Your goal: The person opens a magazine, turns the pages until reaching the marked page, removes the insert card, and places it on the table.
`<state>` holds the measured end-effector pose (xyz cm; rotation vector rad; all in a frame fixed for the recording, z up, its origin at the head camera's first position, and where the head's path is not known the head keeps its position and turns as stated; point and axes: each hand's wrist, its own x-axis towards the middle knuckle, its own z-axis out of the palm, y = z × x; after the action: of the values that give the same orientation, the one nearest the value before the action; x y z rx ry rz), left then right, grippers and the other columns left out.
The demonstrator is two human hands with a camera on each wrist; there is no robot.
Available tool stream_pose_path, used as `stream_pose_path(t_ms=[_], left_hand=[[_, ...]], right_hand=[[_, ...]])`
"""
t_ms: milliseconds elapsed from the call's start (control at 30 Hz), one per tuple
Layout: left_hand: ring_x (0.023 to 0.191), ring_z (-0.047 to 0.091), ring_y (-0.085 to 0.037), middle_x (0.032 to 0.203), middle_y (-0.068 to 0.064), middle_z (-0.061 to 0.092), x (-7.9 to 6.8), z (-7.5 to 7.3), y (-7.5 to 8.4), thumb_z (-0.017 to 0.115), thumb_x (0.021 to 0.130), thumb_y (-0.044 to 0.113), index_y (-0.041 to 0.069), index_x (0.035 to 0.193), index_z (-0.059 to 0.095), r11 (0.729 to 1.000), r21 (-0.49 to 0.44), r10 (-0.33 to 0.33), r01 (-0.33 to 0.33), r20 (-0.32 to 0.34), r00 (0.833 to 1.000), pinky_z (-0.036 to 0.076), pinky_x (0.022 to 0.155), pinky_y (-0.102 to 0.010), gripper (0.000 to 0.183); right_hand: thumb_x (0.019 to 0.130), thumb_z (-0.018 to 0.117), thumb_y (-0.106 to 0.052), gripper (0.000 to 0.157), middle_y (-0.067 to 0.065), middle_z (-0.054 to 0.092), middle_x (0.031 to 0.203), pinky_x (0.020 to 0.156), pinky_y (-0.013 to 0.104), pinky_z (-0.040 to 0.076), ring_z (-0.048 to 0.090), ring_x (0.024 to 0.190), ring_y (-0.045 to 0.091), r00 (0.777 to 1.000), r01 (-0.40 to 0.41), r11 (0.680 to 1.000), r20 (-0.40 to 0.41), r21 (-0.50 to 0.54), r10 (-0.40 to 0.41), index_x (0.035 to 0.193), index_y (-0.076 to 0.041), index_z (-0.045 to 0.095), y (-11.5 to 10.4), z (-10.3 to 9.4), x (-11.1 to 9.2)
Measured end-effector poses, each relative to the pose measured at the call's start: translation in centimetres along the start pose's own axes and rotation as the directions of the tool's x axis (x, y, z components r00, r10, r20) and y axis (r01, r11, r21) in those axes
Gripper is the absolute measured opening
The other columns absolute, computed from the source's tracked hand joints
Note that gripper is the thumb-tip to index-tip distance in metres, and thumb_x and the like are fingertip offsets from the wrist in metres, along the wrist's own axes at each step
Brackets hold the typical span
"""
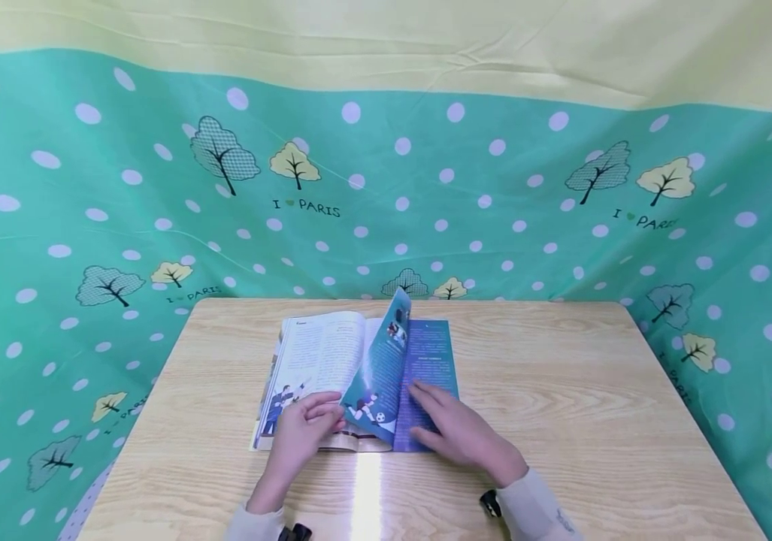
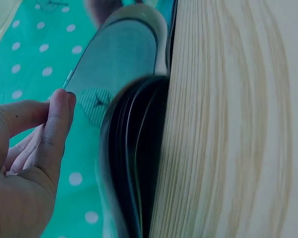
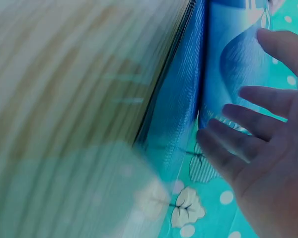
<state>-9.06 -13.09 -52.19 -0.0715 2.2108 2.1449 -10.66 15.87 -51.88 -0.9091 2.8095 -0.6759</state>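
An open magazine (image 1: 321,349) lies on the table, its left side white with printed text and its right side blue-purple. One blue page (image 1: 384,372), with a soccer player drawn near its bottom, stands raised over the middle. My left hand (image 1: 304,430) pinches the lower corner of this page between thumb and fingers. In the left wrist view, the left hand (image 2: 32,153) has its fingertips together at the page's edge, and the page curves away. My right hand (image 1: 461,427) is at the right-hand page, fingers spread. The right wrist view shows the right hand's fingers (image 3: 253,119) extended and holding nothing.
The wooden table (image 1: 561,376) reaches out on both sides of the magazine. Behind and beside it hangs a green dotted curtain (image 1: 426,225) printed with trees. A bright light streak lies on the table's front part. Dark wrist devices (image 1: 490,503) sit at both sleeves.
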Motion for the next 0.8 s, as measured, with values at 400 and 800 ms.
stream_pose_path(t_ms=[400, 800], left_hand=[[0.080, 0.074, -0.026, 0.096, -0.019, 0.073, -1.6, -5.4, 0.5, 0.071, 0.090, -0.003, -0.006, 0.118, 0.067, 0.994, 0.057, -0.086, 0.098, -0.178, 0.980, 0.062, 0.077, -0.030, 0.028], [0.083, 0.074, -0.023, 0.101, -0.017, 0.074, -3.1, -9.0, -0.4, 0.070, 0.093, 0.004, -0.007, 0.123, 0.065, 0.979, 0.116, -0.131, 0.169, -0.279, 0.951, 0.061, 0.078, -0.026, 0.032]], right_hand=[[0.085, 0.078, -0.048, 0.085, 0.021, 0.034, 0.156, 0.112, 0.059, 0.036, 0.032, 0.142, 0.042, 0.989, -0.078, 0.989, 0.112, -0.123, 0.092, 0.148, -0.002, 0.045, 1.7, -0.3, -1.5], [0.086, 0.076, -0.049, 0.084, 0.022, 0.033, 0.156, 0.111, 0.062, 0.036, 0.031, 0.142, 0.044, 0.988, -0.066, 0.987, 0.129, -0.145, 0.085, 0.148, -0.003, 0.045, 1.9, -0.3, -1.6]])
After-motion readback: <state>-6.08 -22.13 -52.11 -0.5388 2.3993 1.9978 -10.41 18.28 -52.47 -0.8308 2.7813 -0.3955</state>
